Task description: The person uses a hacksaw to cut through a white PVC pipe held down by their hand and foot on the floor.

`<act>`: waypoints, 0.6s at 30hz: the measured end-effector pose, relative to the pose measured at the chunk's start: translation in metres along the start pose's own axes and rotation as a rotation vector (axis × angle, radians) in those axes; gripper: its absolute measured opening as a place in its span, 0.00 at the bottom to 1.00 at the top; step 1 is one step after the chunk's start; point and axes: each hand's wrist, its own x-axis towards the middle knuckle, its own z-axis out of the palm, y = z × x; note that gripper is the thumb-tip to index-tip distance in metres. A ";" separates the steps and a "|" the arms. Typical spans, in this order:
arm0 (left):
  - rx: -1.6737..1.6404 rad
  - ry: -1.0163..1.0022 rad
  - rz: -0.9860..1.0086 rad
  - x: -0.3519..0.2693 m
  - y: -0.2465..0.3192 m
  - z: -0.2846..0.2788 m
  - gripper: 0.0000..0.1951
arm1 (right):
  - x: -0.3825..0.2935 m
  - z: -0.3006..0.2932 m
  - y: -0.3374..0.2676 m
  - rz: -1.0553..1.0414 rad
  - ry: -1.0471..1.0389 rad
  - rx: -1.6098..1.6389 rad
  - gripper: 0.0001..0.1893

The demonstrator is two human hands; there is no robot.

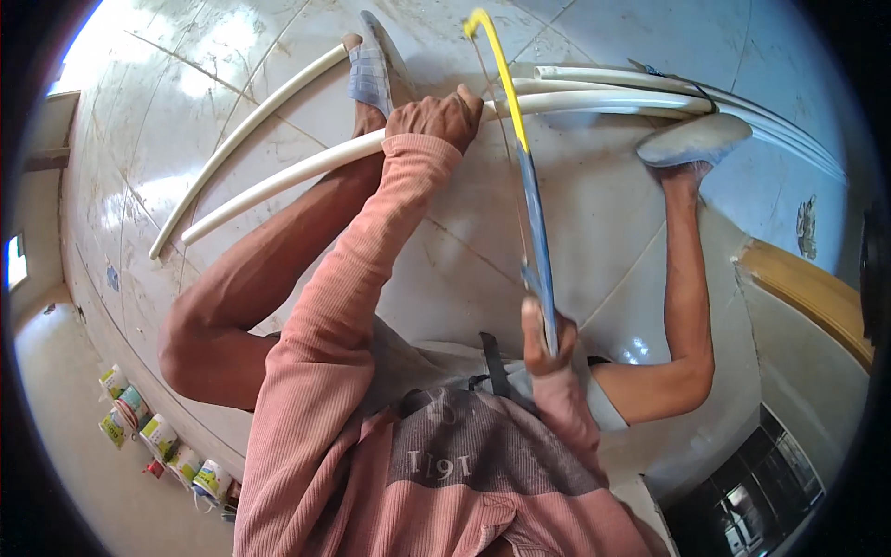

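Note:
My left hand [435, 120] grips a long white plastic pipe [285, 171] that slants past my bent left leg, its near end raised to the left. My right hand [548, 338] is closed around the handle of a hacksaw with a yellow and blue frame [532, 188]. The thin brown hacksaw blade [507, 139] crosses the white pipe just right of my left fist. Whether it has cut into the wall cannot be seen. Beyond the saw, several white pipes [612, 75] lie together, bound by a dark tie [708, 97].
A separate white pipe length [243, 143] reaches from my left sandal [370, 73] across the dusty tiled floor [445, 292]. My right sandal [692, 139] is beside the bundle. Several buckets [159, 433] line the left wall. A yellowish wooden piece [800, 289] lies at right.

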 end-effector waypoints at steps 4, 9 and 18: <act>-0.012 0.042 0.107 0.006 0.012 0.014 0.22 | 0.090 0.009 0.025 -0.131 -0.126 -0.373 0.09; 0.011 -0.070 0.078 0.009 0.008 0.012 0.18 | 0.027 0.001 0.025 -0.358 0.089 -0.346 0.06; 0.050 -0.003 0.187 0.014 0.011 0.013 0.16 | 0.111 0.020 0.023 -0.280 0.075 -0.295 0.10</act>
